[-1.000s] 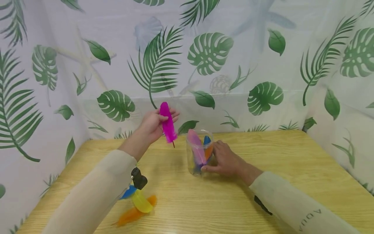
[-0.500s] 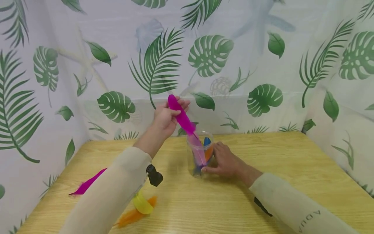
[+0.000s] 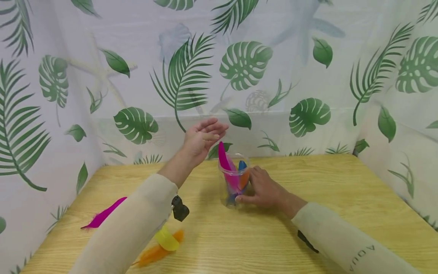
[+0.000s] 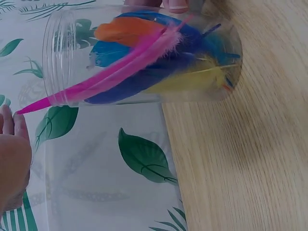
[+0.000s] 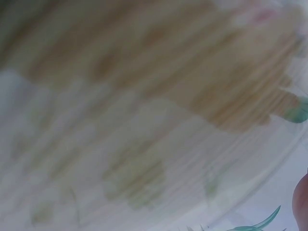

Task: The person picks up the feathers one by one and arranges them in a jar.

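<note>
A clear plastic jar [image 3: 234, 179] stands on the wooden table [image 3: 308, 182], holding several feathers: magenta, pink, blue, orange and yellow. A magenta feather [image 3: 224, 161] sticks up out of the jar's mouth. My right hand [image 3: 263, 188] grips the jar's side at the right. Above and left of the jar, my left hand [image 3: 204, 137] hovers with fingers spread and holds nothing. In the left wrist view the jar [image 4: 144, 53] lies across the top, with the magenta feather [image 4: 101, 79] poking past its rim toward my left hand [image 4: 12, 159]. The right wrist view is blurred.
Loose feathers lie on the table near my left sleeve: a magenta one [image 3: 104, 215] at the left, a yellow one [image 3: 166, 239] and an orange one [image 3: 154, 253] near the front. Leaf-patterned curtains [image 3: 239, 68] wall in the table at the back and both sides.
My left hand carried the magenta feather right to the jar, let it drop in, and now hovers open above it. My right hand stayed on the jar.
</note>
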The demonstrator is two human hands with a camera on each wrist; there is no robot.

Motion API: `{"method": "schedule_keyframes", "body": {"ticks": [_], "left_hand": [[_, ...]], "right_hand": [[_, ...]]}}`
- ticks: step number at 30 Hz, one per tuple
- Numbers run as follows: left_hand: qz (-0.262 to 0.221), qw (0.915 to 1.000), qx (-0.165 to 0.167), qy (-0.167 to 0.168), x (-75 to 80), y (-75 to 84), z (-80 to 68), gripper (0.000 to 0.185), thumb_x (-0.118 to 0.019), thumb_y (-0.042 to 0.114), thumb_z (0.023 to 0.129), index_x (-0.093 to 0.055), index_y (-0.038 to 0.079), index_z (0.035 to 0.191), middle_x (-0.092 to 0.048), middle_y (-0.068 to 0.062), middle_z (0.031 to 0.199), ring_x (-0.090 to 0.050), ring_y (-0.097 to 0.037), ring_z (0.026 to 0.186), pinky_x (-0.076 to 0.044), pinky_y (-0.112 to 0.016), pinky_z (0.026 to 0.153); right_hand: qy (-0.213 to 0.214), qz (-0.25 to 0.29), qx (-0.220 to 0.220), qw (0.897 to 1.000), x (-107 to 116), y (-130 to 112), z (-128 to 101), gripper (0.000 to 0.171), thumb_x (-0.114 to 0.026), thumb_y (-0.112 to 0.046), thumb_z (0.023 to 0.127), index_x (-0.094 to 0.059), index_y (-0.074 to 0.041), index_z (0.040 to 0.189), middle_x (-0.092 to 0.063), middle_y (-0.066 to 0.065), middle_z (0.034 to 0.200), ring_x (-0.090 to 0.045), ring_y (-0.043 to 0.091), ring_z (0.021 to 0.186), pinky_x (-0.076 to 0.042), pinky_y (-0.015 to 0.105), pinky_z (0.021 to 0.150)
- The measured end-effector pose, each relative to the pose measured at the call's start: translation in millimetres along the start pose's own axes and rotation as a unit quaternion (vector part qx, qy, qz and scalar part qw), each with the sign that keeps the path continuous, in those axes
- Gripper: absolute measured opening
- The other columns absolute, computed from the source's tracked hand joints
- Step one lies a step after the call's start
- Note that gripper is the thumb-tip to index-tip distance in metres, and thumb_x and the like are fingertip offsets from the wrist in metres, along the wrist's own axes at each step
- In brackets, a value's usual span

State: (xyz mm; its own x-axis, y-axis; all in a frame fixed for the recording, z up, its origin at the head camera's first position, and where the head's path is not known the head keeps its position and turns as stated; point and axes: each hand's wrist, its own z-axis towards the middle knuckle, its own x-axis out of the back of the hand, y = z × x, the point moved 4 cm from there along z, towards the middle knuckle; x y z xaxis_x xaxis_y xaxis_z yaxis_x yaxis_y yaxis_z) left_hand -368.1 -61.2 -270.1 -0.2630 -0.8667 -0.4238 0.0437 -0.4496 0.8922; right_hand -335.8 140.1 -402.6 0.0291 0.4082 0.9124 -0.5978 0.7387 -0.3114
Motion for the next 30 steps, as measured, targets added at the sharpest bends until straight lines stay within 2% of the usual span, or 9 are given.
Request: {"method": "schedule_keyframes", "body": {"ticks": [7, 11, 13, 15, 18, 21, 23, 28, 30], "left_hand": [[0.096, 0.9953, 0.000, -0.007, 4.7, -5.9, -1.5, 0.045, -0.058, -0.018, 0.089, -0.051, -0.009, 0.132, -0.071, -0.008, 0.104, -0.068, -0.031, 0.114, -0.056, -0.030, 0.091], [0.133, 0.9911, -0.003, -0.013, 6.8, -9.2, -3.4, 0.042, -0.056, -0.021, 0.088, -0.054, -0.010, 0.128, -0.069, -0.017, 0.111, -0.067, -0.035, 0.114, -0.057, -0.034, 0.089], [0.152, 0.9881, -0.014, -0.019, 6.3, -9.1, -3.5, 0.040, -0.055, -0.023, 0.087, -0.055, -0.011, 0.126, -0.068, -0.022, 0.114, -0.067, -0.036, 0.114, -0.057, -0.035, 0.089], [0.174, 0.9836, -0.034, -0.031, 3.1, -5.7, -4.0, 0.038, -0.053, -0.023, 0.087, -0.056, -0.011, 0.124, -0.067, -0.025, 0.116, -0.068, -0.035, 0.113, -0.057, -0.036, 0.090], [0.219, 0.9715, -0.068, -0.060, -7.0, 3.0, -5.9, 0.033, -0.054, -0.021, 0.088, -0.058, -0.010, 0.120, -0.068, -0.026, 0.116, -0.070, -0.032, 0.109, -0.057, -0.037, 0.091], [0.265, 0.9539, -0.099, -0.101, -19.4, 9.2, -8.0, 0.029, -0.055, -0.020, 0.089, -0.061, -0.008, 0.115, -0.069, -0.025, 0.113, -0.071, -0.031, 0.106, -0.057, -0.038, 0.091], [0.291, 0.9416, -0.109, -0.129, -25.2, 7.7, -8.0, 0.027, -0.055, -0.020, 0.089, -0.062, -0.008, 0.112, -0.069, -0.026, 0.111, -0.071, -0.032, 0.105, -0.057, -0.038, 0.091], [0.353, 0.9152, -0.088, -0.174, -31.4, -9.3, -9.6, 0.026, -0.054, -0.018, 0.090, -0.064, -0.006, 0.110, -0.070, -0.022, 0.109, -0.071, -0.034, 0.105, -0.058, -0.034, 0.089], [0.381, 0.9023, -0.079, -0.187, -32.9, -16.4, -11.0, 0.026, -0.054, -0.018, 0.090, -0.065, -0.005, 0.110, -0.071, -0.020, 0.108, -0.071, -0.034, 0.105, -0.058, -0.032, 0.088]], "right_hand": [[0.007, -0.003, 0.017, 1.000, 0.5, -2.0, 1.6, 0.072, -0.071, -0.061, 0.082, -0.049, -0.012, 0.129, -0.056, 0.006, 0.127, -0.046, 0.024, 0.118, -0.041, 0.049, 0.105], [0.018, -0.010, 0.029, 0.999, 1.1, -2.3, 3.0, 0.065, -0.072, -0.060, 0.082, -0.050, -0.013, 0.122, -0.057, 0.005, 0.122, -0.047, 0.023, 0.114, -0.041, 0.047, 0.102], [0.021, -0.013, 0.035, 0.999, 1.4, -2.3, 3.6, 0.064, -0.072, -0.059, 0.082, -0.051, -0.013, 0.119, -0.058, 0.005, 0.121, -0.047, 0.024, 0.114, -0.041, 0.047, 0.102], [0.020, -0.016, 0.034, 0.999, 1.5, -2.0, 4.2, 0.069, -0.071, -0.061, 0.082, -0.050, -0.012, 0.125, -0.058, 0.005, 0.124, -0.047, 0.023, 0.115, -0.042, 0.047, 0.103], [0.018, -0.017, 0.036, 0.999, 2.9, -2.3, 4.1, 0.079, -0.071, -0.061, 0.082, -0.048, -0.008, 0.136, -0.057, 0.008, 0.129, -0.048, 0.025, 0.118, -0.041, 0.048, 0.104], [0.016, -0.014, 0.033, 0.999, 4.1, -2.1, 3.9, 0.086, -0.070, -0.062, 0.082, -0.045, -0.006, 0.141, -0.057, 0.008, 0.132, -0.048, 0.026, 0.119, -0.041, 0.050, 0.105], [0.013, -0.010, 0.028, 0.999, 4.6, -1.6, 3.5, 0.087, -0.071, -0.062, 0.081, -0.044, -0.006, 0.142, -0.057, 0.009, 0.133, -0.047, 0.026, 0.120, -0.040, 0.050, 0.106], [0.009, -0.005, 0.029, 1.000, 3.8, -1.5, 2.4, 0.087, -0.071, -0.060, 0.082, -0.044, -0.005, 0.143, -0.057, 0.008, 0.135, -0.047, 0.026, 0.118, -0.039, 0.051, 0.106], [0.013, -0.006, 0.036, 0.999, 3.4, -2.0, 2.2, 0.085, -0.072, -0.059, 0.083, -0.045, -0.005, 0.142, -0.057, 0.008, 0.134, -0.048, 0.025, 0.117, -0.039, 0.051, 0.105]]}}
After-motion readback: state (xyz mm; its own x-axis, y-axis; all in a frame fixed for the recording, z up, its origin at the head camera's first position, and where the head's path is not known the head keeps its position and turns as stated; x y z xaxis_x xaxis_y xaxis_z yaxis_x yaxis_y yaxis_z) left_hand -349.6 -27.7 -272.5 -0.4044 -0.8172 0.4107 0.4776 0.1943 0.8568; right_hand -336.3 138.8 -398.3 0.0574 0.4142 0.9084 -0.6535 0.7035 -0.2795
